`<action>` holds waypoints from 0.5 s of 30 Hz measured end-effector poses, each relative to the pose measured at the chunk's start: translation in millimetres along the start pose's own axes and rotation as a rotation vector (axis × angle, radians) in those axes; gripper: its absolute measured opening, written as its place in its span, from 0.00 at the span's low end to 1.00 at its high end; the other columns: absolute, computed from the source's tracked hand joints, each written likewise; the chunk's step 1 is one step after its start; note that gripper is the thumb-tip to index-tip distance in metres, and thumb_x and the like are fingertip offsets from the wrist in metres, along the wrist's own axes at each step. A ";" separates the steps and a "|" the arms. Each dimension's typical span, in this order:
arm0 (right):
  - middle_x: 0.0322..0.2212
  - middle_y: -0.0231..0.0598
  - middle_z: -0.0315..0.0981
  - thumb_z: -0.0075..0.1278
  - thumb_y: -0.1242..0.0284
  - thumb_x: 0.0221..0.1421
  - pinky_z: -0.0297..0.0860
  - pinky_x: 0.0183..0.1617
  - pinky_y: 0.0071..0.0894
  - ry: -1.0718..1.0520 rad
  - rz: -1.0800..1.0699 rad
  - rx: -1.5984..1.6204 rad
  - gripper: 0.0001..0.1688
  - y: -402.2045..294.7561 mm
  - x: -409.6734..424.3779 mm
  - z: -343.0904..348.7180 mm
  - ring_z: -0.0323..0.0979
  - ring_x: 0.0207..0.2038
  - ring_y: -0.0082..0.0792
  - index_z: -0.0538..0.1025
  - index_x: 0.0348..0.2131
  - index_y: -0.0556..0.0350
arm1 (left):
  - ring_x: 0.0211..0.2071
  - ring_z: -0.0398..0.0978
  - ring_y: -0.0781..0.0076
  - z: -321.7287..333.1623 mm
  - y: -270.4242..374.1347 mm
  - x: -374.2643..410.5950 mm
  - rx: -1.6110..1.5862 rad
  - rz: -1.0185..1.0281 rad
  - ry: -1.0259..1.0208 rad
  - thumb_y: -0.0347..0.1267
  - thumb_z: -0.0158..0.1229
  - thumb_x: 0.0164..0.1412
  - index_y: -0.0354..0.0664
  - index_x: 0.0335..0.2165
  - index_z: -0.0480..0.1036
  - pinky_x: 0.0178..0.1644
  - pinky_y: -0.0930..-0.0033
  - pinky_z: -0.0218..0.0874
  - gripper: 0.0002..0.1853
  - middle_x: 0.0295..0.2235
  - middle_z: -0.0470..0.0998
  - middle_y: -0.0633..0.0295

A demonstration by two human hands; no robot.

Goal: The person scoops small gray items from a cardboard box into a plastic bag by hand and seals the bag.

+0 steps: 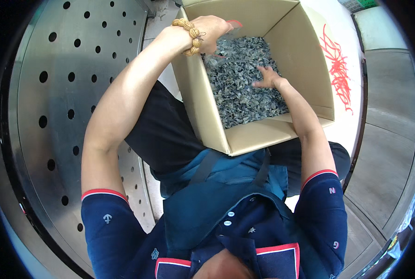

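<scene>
An open cardboard box [300, 59] stands before me, partly between my legs. Small dark grey-green dried flakes [245, 101] cover its bottom. My left hand [212, 29], with a beaded bracelet [193, 33] at the wrist, reaches over the box's left wall. It grips a clear plastic bag [236, 24] with a red strip at its mouth. The bag hangs low over the flakes, and my hand hides part of it. At the right side of the flakes is my right hand [268, 76], slightly blurred, its fingers apart and nothing visible in them.
A metal panel with round holes [88, 94] rises along my left. Grey metal cabinet fronts [385, 97] run along the right. Red scribbled lines [338, 69] mark the pale surface beside the box. My apron [200, 209] touches the near area below the box.
</scene>
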State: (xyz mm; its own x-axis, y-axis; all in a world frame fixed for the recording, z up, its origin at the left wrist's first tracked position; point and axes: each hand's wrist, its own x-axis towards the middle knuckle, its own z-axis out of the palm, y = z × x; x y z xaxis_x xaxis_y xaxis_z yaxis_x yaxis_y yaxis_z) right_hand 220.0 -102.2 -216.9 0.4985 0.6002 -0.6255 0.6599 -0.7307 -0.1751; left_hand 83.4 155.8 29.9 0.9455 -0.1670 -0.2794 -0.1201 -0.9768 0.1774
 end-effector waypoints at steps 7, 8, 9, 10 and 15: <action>0.53 0.53 0.53 0.61 0.40 0.30 0.57 0.58 0.51 -0.123 -0.006 0.082 0.53 -23.5 -8.8 -4.2 0.55 0.56 0.60 0.62 0.55 0.33 | 0.50 0.67 0.50 -1.4 -9.2 -1.2 -0.065 0.061 -0.005 0.20 0.60 0.38 0.38 0.55 0.59 0.55 0.59 0.60 0.41 0.48 0.69 0.47; 0.53 0.53 0.53 0.61 0.40 0.30 0.58 0.58 0.50 -0.113 -0.008 0.114 0.53 -17.9 -6.4 -0.1 0.56 0.55 0.59 0.62 0.55 0.33 | 0.50 0.66 0.50 -3.8 -6.7 0.3 -0.048 0.052 -0.018 0.19 0.60 0.38 0.37 0.55 0.59 0.55 0.59 0.60 0.41 0.49 0.69 0.46; 0.52 0.54 0.53 0.62 0.41 0.30 0.58 0.57 0.49 -0.102 -0.015 0.144 0.52 -17.3 -5.5 2.0 0.57 0.54 0.58 0.62 0.54 0.34 | 0.51 0.66 0.50 -3.3 -7.3 1.5 -0.054 0.064 -0.028 0.19 0.60 0.38 0.36 0.55 0.58 0.54 0.60 0.60 0.41 0.49 0.68 0.46; 0.51 0.55 0.54 0.63 0.43 0.30 0.61 0.55 0.47 -0.076 -0.041 0.163 0.52 -18.1 -4.9 5.9 0.63 0.51 0.55 0.63 0.54 0.36 | 0.51 0.66 0.51 -2.3 -8.3 2.7 -0.060 0.076 -0.038 0.19 0.60 0.38 0.36 0.55 0.58 0.54 0.60 0.61 0.41 0.50 0.68 0.47; 0.47 0.51 0.58 0.62 0.52 0.41 0.75 0.37 0.36 -0.099 -0.255 0.139 0.43 -49.4 -4.5 21.0 0.72 0.39 0.48 0.62 0.54 0.41 | 0.51 0.66 0.51 4.0 -11.4 6.0 -0.071 0.138 -0.025 0.20 0.61 0.38 0.32 0.55 0.58 0.54 0.60 0.61 0.41 0.50 0.68 0.46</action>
State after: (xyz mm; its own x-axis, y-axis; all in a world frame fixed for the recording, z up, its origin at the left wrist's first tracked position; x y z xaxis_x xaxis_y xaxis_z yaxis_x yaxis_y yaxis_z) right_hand 173.3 -75.7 -221.4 0.2652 0.7400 -0.6181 0.6702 -0.6023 -0.4336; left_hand 89.3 165.5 22.4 0.9135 -0.3034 -0.2709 -0.2262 -0.9325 0.2817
